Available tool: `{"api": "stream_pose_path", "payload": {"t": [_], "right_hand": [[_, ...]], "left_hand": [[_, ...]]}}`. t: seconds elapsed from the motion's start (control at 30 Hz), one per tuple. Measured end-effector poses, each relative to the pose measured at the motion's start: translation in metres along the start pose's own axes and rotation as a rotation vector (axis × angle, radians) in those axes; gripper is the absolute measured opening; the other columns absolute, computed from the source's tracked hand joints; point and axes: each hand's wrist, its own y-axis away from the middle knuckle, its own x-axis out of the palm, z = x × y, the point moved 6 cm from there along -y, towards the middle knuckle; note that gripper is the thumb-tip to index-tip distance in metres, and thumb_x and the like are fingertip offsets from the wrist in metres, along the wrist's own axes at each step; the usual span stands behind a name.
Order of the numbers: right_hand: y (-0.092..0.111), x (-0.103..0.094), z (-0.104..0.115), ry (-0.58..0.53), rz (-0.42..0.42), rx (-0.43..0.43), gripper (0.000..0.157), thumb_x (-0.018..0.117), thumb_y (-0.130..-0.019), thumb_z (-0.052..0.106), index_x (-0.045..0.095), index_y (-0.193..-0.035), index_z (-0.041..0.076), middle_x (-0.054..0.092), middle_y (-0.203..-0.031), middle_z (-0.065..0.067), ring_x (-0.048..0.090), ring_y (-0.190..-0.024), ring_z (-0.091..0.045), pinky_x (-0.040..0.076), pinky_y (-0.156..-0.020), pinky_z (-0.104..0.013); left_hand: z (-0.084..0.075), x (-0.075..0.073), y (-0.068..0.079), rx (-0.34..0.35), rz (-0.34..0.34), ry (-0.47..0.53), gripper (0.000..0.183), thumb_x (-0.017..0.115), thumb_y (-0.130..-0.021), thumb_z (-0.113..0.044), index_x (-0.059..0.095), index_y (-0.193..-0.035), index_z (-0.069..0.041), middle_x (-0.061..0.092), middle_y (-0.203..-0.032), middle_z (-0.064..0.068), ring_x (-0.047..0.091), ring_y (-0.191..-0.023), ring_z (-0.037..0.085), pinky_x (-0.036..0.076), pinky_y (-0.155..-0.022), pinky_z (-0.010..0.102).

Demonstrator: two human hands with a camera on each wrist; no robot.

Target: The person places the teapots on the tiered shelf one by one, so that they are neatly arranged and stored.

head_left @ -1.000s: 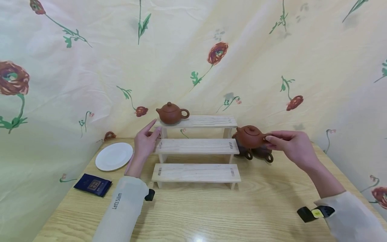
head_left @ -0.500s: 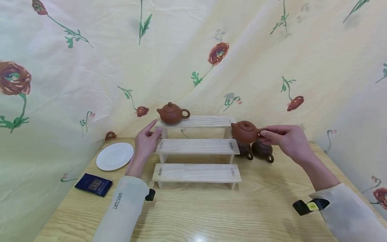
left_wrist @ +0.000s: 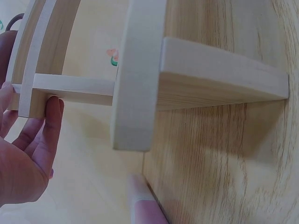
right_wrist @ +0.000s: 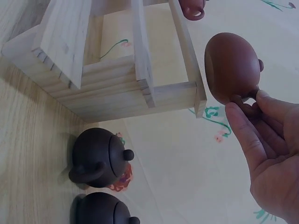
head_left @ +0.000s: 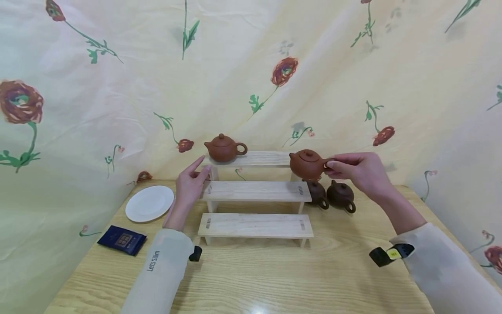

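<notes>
Head view: one teapot (head_left: pixel 222 150) tops the rack's (head_left: pixel 255 191) left edge, our left hand (head_left: pixel 188 186) grips the rack, right hand (head_left: pixel 360 171) another teapot (head_left: pixel 307 166); two dark teapots (head_left: pixel 340 195) seemingly remain.

- Your right hand (right_wrist: pixel 275 151) pinches the handle of a reddish-brown teapot (right_wrist: pixel 231 67) between thumb and fingers.
- You have that teapot off the shelf, just beside the end of the outermost board; its base faces the shelf side and its lid knob shows at the right.
- Your wooden shelf (right_wrist: pixel 117 100) has three stepped boards and stands on the wood-grain table (right_wrist: pixel 28 135), which runs along the left.
- Near the top edge you see part of another reddish teapot (right_wrist: pixel 190 6), handle showing.
- Below the shelf you have a dark teapot (right_wrist: pixel 93 151) on the table, and a second dark teapot (right_wrist: pixel 98 211) near it, cut off by the bottom edge.
- Behind, you see pale flowered cloth (right_wrist: pixel 173 172).
</notes>
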Motion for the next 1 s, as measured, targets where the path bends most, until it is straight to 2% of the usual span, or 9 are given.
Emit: {"api": "stream_pose_path", "payload": {"t": [0.23, 0.57, 0.8, 1.0], "right_hand": [[-0.016, 0.009, 0.013, -0.004, 0.019, -0.016, 0.044, 0.069, -0.104, 0.023, 0.067, -0.134, -0.009, 0.081, -0.099, 0.011, 0.079, -0.088, -0.006, 0.059, -0.081, -0.016], [-0.042, 0.030, 0.030, -0.044, 0.040, -0.024, 0.040, 0.071, -0.103, 0.019, 0.069, -0.132, -0.008, 0.082, -0.104, -0.002, 0.080, -0.087, -0.009, 0.061, -0.083, -0.023], [-0.056, 0.040, 0.033, -0.047, 0.059, -0.037, 0.038, 0.071, -0.103, 0.018, 0.070, -0.131, -0.007, 0.082, -0.101, -0.002, 0.080, -0.089, -0.012, 0.062, -0.086, -0.031], [-0.064, 0.044, 0.031, -0.018, 0.056, -0.030, 0.036, 0.070, -0.103, 0.016, 0.070, -0.130, -0.007, 0.081, -0.106, -0.010, 0.080, -0.087, -0.011, 0.061, -0.085, -0.028]], "left_hand": [[-0.001, 0.000, 0.000, -0.008, 0.006, 0.005, 0.048, 0.072, -0.102, -0.039, 0.064, -0.148, -0.028, 0.072, -0.087, 0.013, 0.057, -0.068, 0.009, 0.041, -0.053, 0.022], [0.001, 0.000, 0.000, -0.015, 0.012, -0.005, 0.048, 0.071, -0.102, -0.041, 0.064, -0.148, -0.028, 0.071, -0.087, 0.012, 0.058, -0.071, 0.011, 0.041, -0.055, 0.022], [0.000, 0.000, 0.000, -0.009, 0.013, -0.003, 0.048, 0.071, -0.102, -0.040, 0.064, -0.148, -0.028, 0.070, -0.086, 0.011, 0.057, -0.071, 0.011, 0.042, -0.055, 0.021], [-0.001, 0.000, 0.001, -0.011, 0.011, 0.003, 0.048, 0.072, -0.102, -0.039, 0.064, -0.148, -0.027, 0.070, -0.087, 0.011, 0.058, -0.073, 0.010, 0.042, -0.056, 0.021]]}}
